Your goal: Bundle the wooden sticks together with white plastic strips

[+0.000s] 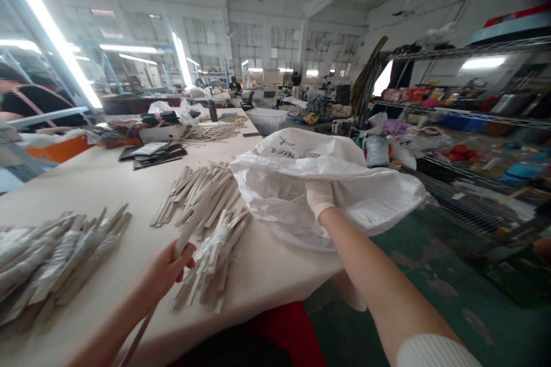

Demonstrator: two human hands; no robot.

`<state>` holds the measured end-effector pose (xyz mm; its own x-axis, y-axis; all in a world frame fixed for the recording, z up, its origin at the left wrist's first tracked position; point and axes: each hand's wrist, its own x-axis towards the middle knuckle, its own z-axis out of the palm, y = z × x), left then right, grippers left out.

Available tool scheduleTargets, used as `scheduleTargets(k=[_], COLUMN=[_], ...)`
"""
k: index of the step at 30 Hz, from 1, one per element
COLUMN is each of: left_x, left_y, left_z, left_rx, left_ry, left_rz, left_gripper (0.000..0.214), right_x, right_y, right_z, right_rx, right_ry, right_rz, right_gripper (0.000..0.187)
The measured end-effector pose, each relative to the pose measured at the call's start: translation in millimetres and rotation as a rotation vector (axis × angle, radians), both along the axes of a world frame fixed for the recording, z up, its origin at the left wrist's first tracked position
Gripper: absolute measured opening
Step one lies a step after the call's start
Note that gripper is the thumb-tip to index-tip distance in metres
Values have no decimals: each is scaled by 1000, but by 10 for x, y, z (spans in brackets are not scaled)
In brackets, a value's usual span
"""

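My left hand (pixel 166 272) is closed around one long pale strip (pixel 194 223) that points up and right over the table. Just to its right lies a bundle of similar strips (pixel 215 258), and behind it a looser heap of strips (pixel 202 192). My right hand (pixel 319 198), in a white glove, grips the edge of a big white woven sack (pixel 327 183) that rests half on the table's right corner and hangs over the edge. Its fingers are tucked into the sack fabric.
A heap of strips in clear wrapping (pixel 55 258) lies at the left. Dark folders (pixel 152 153) and clutter sit farther back on the white table (pixel 107 183). Wire shelving (pixel 465 126) with bags and goods stands on the right. A person (pixel 26 100) is at the far left.
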<state>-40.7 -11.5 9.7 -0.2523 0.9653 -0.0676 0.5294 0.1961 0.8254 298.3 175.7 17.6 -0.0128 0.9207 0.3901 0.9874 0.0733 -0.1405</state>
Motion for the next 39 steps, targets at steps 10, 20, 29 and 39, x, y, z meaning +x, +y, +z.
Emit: scheduleTargets(k=[10,20,29,39], left_x=[1204,1352,1342,905], left_y=[-92,102,42,-354], left_z=[135,30,-56,145], left_rx=[-179,-233,42,-98], left_ry=[-560,-843,-197,-262], left_rz=[-212,-184,-307,-362], left_gripper=[39,36,23,28], right_x=[-441,-771,-827,-725], right_y=[-1397,-2208,-2183,-1832], right_z=[-196,-531,-462,-456], right_rx=[28,-439,-847,-489], right_ry=[485,1575,1705,1952], right_rz=[278,381,636,184], right_gripper=[15,22,37,35])
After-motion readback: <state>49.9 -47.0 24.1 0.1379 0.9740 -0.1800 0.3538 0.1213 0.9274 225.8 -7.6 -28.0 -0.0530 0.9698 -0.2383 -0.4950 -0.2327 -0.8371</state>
